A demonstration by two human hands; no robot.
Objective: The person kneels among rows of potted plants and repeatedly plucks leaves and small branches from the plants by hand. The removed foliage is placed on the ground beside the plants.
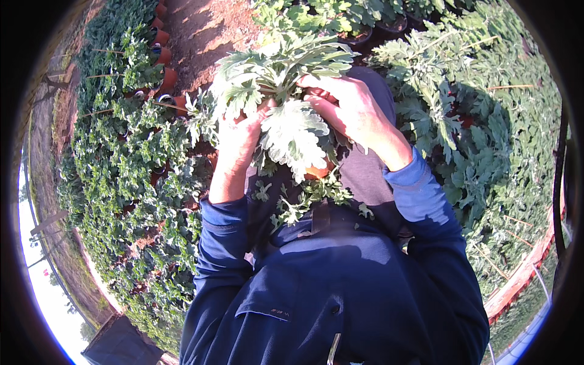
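A leafy potted plant (296,132), with lobed chrysanthemum-like leaves, stands before my lap between both hands. Below its big front leaves a bit of its orange-brown pot (319,170) shows. My left hand (242,137) grips the foliage from the left, its thumb at the stems and its other fingers partly hidden by leaves. From the right, my right hand (356,107) has thumb and forefinger at the upper stems, with the remaining fingers curled. Loose leafy shoots (315,196) lie on my dark trousers, beneath the pot.
Dense rows of potted plants (137,182) fill the left side, some in orange-brown pots (169,80). Larger leafy plants (474,137) crowd the right, with thin sticks (510,86) among them. Bare reddish soil (210,36) runs ahead on the left. Dark pots (392,25) stand at the top.
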